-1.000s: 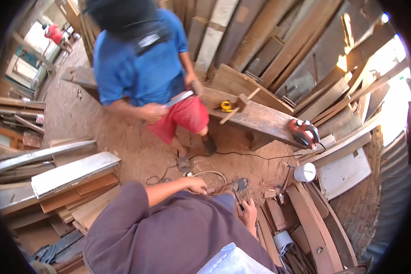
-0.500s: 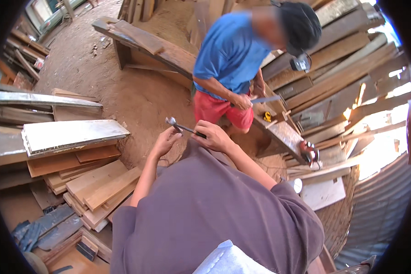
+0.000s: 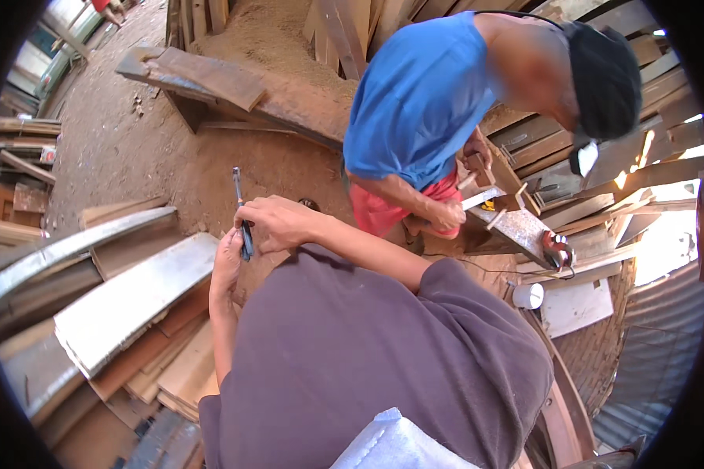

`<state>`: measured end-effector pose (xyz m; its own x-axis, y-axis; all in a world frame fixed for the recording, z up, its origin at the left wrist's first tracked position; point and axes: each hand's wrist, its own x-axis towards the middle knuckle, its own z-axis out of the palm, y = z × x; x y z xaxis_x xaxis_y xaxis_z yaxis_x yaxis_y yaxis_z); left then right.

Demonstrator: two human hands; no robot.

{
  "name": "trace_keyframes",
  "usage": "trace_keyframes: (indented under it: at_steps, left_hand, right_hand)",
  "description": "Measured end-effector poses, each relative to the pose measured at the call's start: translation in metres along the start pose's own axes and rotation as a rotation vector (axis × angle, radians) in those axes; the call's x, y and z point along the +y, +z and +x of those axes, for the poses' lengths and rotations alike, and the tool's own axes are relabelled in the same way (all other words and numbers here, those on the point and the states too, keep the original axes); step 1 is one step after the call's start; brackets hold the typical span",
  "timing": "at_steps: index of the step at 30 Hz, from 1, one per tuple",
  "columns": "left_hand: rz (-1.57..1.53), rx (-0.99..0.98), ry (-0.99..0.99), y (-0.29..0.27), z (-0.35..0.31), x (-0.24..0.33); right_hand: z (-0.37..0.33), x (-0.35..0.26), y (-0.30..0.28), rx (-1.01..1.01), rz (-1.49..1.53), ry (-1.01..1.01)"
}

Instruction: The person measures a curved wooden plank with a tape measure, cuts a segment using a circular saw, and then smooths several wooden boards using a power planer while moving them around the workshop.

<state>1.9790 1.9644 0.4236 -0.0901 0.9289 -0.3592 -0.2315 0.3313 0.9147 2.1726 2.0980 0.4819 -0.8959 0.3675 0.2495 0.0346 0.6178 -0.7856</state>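
Observation:
A hammer (image 3: 238,187) with a metal head and a dark blue-black grip stands nearly upright in front of me, head pointing away. My right hand (image 3: 274,221) is closed on it, fingers pinched around the upper part of the grip. Close beside it, my left hand (image 3: 227,258) has its thumb and fingers closed against the lower part of the grip. Both hands are left of my body, above the dirt floor.
A co-worker in a blue shirt (image 3: 414,94) leans over a bench (image 3: 516,227), holding a pale flat blade (image 3: 481,197) and a wood block. A red power tool (image 3: 557,252) and a white bucket (image 3: 528,295) are at right. Stacked boards (image 3: 145,297) stand left; a long plank bench (image 3: 289,102) lies ahead.
Both my hands have moved left with the hammer, which has turned from slanting sideways to pointing away from me. My view has shifted; the co-worker bends lower over the bench.

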Motion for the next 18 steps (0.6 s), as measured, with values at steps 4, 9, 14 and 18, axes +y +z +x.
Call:
trace_keyframes:
  at_steps: [4,9,14,18]
  left_hand:
    - [0.041,-0.032,0.003,-0.012,0.109,0.038]
    - [0.17,-0.375,-0.165,-0.008,0.21,0.118]
    - [0.158,-0.425,-0.317,-0.026,0.302,0.146]
    - [0.23,-0.696,-0.437,-0.061,0.38,0.175]
  right_hand:
    - [0.063,0.077,-0.031,0.083,-0.232,0.052]
    - [0.099,0.105,-0.088,0.415,-0.311,0.075]
    - [0.135,0.162,-0.093,0.488,0.454,0.44]
    - [0.173,0.221,-0.079,0.839,0.475,0.512]
